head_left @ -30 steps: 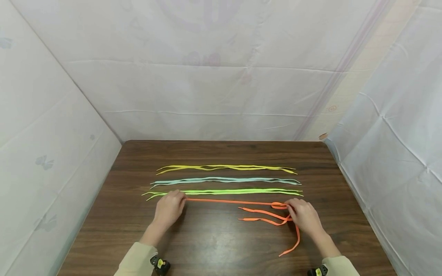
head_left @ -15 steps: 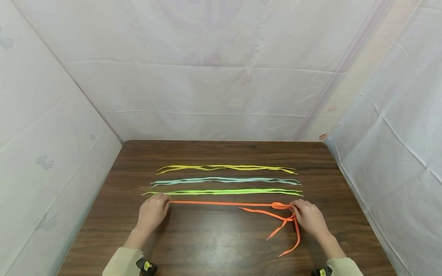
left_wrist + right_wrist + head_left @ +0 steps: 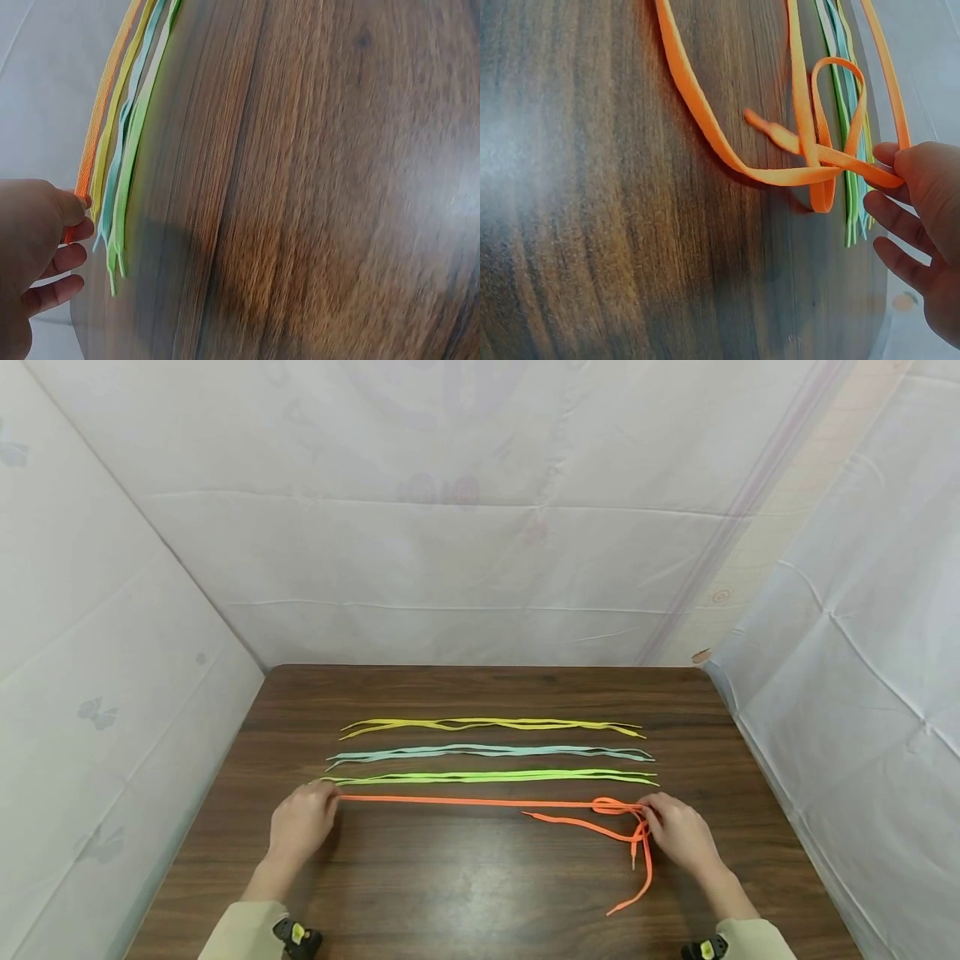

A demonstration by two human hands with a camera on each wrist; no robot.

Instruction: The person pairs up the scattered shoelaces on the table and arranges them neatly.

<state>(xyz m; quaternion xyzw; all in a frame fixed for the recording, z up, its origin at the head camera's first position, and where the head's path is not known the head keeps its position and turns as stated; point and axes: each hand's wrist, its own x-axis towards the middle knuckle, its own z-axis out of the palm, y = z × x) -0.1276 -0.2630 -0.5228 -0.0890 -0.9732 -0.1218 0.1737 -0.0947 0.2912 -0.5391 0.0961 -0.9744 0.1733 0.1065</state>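
An orange shoelace (image 3: 465, 801) stretches between the two hands across the table. My left hand (image 3: 302, 818) pinches its left end between thumb and forefinger, as the left wrist view also shows. At the other side my right hand (image 3: 681, 832) pinches the lace, with a loop (image 3: 859, 82) and crossing strands beside the fingertips. Loose orange ends (image 3: 626, 906) trail on the table below and left of that hand. Just beyond lie the green laces (image 3: 487, 777), close to the left fingertips in the head view. Whether the orange is one lace or two I cannot tell.
Light blue laces (image 3: 487, 750) and yellow laces (image 3: 487, 723) lie in straight rows behind the green ones. The dark wooden table (image 3: 450, 893) is bordered by white sheeting (image 3: 465, 560) at the back and both sides.
The left hand has moved left, pulling the orange lace out longer. The right hand has shifted slightly right. One loose orange end has been drawn in toward the right hand.
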